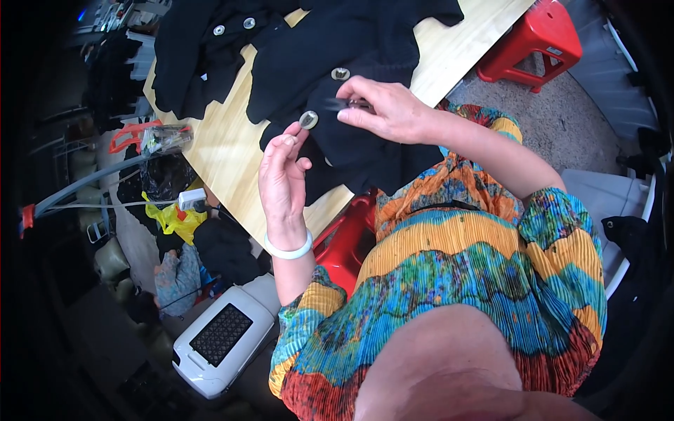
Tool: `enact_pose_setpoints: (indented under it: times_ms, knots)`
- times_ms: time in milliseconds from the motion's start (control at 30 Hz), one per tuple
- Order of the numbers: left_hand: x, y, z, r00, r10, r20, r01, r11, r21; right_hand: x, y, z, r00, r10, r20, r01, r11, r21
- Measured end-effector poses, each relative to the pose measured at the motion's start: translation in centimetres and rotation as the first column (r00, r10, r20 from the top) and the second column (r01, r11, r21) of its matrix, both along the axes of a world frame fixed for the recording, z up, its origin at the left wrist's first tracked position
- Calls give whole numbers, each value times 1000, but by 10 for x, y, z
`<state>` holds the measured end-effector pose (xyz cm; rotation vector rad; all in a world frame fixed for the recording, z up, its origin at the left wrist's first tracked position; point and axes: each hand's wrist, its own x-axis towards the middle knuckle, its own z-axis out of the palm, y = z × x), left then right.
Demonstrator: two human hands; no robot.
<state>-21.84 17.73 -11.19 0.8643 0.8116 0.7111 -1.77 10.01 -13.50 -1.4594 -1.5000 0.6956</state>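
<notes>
A black knit garment (295, 77) with large round light-rimmed buttons covers much of the wooden table (210, 144). My left hand (283, 175), fingers curled, has its fingertips at the rim of one button (308, 120) near the garment's edge; the thumb stands a little apart. In my right hand (386, 109) is a pair of small dark thread snips (359, 104), between thumb and fingers. Their tips are blurred and point left toward that button. Another button (340, 74) lies just above the right hand.
More black fabric with two buttons (234, 27) lies at the far left of the table. A red plastic stool (537, 42) stands at the far right, and red plastic (344, 245) shows under the near edge. At left are a yellow bag (175, 221) and a white appliance (228, 337).
</notes>
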Motion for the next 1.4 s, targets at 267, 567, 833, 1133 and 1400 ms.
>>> enact_pose_setpoints:
  times_ms: [267,567,833,1133,1400]
  knots:
    - [16,0,5,986,1,169,8,998,-55,-16,-5,6,892,174,-417,-243,963,-118]
    - [31,-8,9,979,-70,192,36,984,174,-8,-4,19,409,-43,-912,-479,840,-254]
    - [38,-12,16,985,-157,70,120,921,370,-3,-3,26,449,-42,-893,-441,858,-262]
    - [40,-7,30,968,-193,158,149,956,252,4,-6,33,493,9,-870,-377,903,-205]
    - [54,1,52,905,-193,379,182,981,65,8,-10,46,877,-63,-475,127,986,104]
